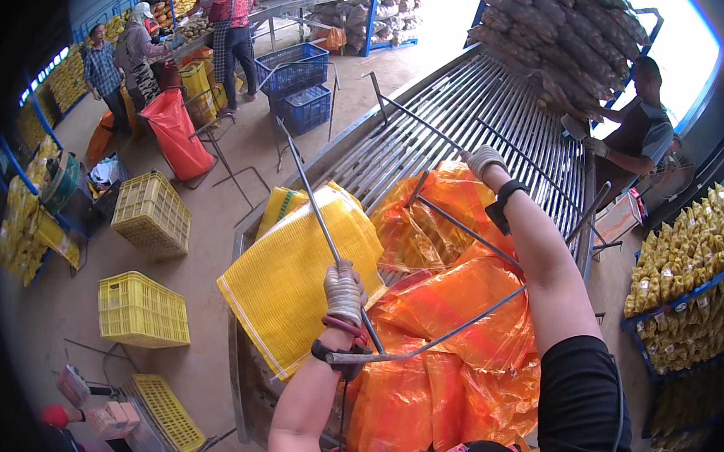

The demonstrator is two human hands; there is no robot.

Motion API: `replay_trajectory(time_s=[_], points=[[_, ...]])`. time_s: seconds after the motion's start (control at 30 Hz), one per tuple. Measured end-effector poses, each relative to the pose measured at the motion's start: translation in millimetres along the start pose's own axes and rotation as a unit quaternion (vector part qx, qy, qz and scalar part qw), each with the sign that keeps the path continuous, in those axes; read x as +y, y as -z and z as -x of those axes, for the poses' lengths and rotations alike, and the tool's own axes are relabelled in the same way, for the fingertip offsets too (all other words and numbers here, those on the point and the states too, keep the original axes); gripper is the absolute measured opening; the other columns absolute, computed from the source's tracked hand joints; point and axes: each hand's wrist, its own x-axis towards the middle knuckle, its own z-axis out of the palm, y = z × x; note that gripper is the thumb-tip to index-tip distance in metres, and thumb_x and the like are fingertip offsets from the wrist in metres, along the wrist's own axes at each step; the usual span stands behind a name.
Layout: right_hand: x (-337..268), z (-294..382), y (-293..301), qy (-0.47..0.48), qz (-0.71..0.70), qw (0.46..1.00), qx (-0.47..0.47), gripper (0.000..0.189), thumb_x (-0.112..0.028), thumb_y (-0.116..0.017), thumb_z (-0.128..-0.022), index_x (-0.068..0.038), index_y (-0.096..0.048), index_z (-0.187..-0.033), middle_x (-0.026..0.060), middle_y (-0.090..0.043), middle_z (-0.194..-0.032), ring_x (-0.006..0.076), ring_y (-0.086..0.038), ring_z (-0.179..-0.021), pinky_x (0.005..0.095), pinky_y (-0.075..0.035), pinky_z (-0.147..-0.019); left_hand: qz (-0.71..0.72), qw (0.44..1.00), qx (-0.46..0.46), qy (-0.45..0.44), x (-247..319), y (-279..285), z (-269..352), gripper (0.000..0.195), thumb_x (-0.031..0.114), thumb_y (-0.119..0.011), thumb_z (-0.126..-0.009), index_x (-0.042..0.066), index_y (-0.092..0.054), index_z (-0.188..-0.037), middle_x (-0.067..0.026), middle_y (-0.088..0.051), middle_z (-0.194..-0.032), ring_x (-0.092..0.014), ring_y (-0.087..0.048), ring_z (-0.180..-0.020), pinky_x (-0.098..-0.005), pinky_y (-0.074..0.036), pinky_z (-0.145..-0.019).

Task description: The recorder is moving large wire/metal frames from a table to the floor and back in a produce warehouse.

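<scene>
A bent metal-rod frame (455, 226) stretches between my two gloved hands, tilted above the sorting table. My left hand (344, 292) wraps around one long rod, while my right hand (484, 159) grips another rod farther out. Beneath my left hand lie folded yellow mesh bags (296, 261). Orange translucent plastic bags (448, 320) spread in front of me and under the frame, with more crumpled orange plastic (430, 222) near my right forearm. Past them runs a slatted metal roller or bar bed (418, 135).
Full sacks (555, 34) are piled at the table's far end, beside a person (633, 128). Yellow crates (143, 311) and blue crates (297, 74) stand on the left floor. A red bag (179, 134) hangs on a stand. Filled yellow bags (687, 256) fill a rack at right.
</scene>
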Motion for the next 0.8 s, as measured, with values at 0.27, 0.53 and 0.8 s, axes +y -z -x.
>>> replay_trajectory(time_s=[0.27, 0.53, 0.8], points=[[40, -13, 10, -0.022, -0.053, 0.998, -0.030, 0.055, -0.054, -0.048, -0.083, -0.003, -0.067, -0.091, 0.0206, -0.064, -0.089, 0.0340, -0.063, -0.085, 0.0417, -0.048, -0.072, 0.018, 0.998, -0.052, 0.018, -37, -44, 26, 0.015, 0.026, -0.047, -0.092, 0.015, -0.037, -0.090, 0.0033, -0.039, -0.062, -0.007, -0.038, -0.040, -0.0227, -0.035, -0.033], [77, -33, -11, 0.019, -0.058, 0.998, -0.002, 0.054, -0.054, -0.050, -0.081, -0.003, -0.068, -0.082, 0.0196, -0.064, -0.075, 0.0305, -0.063, -0.074, 0.0413, -0.047, -0.070, 0.008, 0.992, -0.120, 0.039, -73, -65, 30, 0.017, 0.027, -0.044, -0.094, 0.014, -0.033, -0.094, -0.0016, -0.044, -0.068, -0.011, -0.051, -0.051, -0.0339, -0.055, -0.044], [109, -67, -14, 0.088, -0.068, 0.990, 0.082, 0.052, -0.051, -0.058, -0.081, -0.001, -0.065, -0.068, 0.0098, -0.050, -0.047, 0.0171, -0.045, -0.044, 0.0360, -0.040, -0.050, 0.062, 0.985, -0.149, 0.053, -86, -98, 42, 0.018, 0.023, -0.044, -0.094, 0.011, -0.032, -0.099, -0.0040, -0.047, -0.073, -0.012, -0.055, -0.055, -0.0341, -0.056, -0.046]])
